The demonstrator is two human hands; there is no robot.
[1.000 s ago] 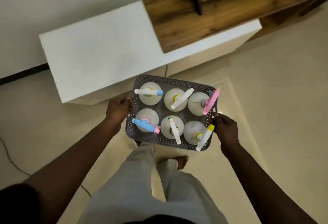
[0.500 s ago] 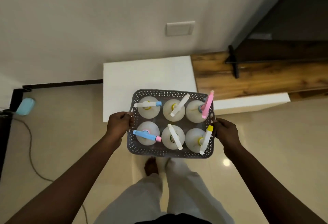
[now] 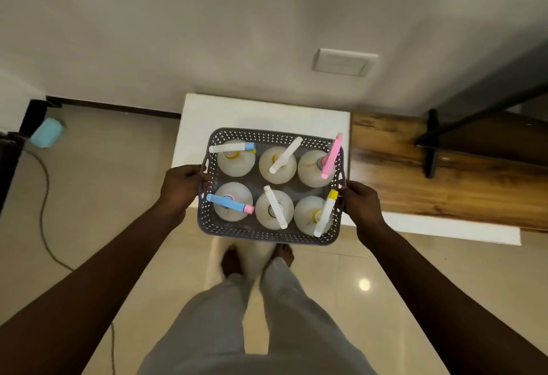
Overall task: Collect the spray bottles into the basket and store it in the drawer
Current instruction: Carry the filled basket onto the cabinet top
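**Basket of six bottles held over the floor**

Head view: a grey perforated plastic basket [image 3: 268, 233] is carried level in front of the person, above the cream tiled floor [image 3: 118, 196] and partly over the low white cabinet [image 3: 237, 110]. The left hand [image 3: 181, 187] has its grip closed on the basket's left handle; the right hand [image 3: 360, 205] has its grip closed on the right handle. Inside stand six white round spray bottles [image 3: 237, 167] in two rows of three, upright, close together. Their spray heads are white, blue and pink, some with yellow or blue tips. A wood-topped low unit [image 3: 415, 181] adjoins the cabinet on the right. A black cable [image 3: 43, 196] runs along the floor at left.
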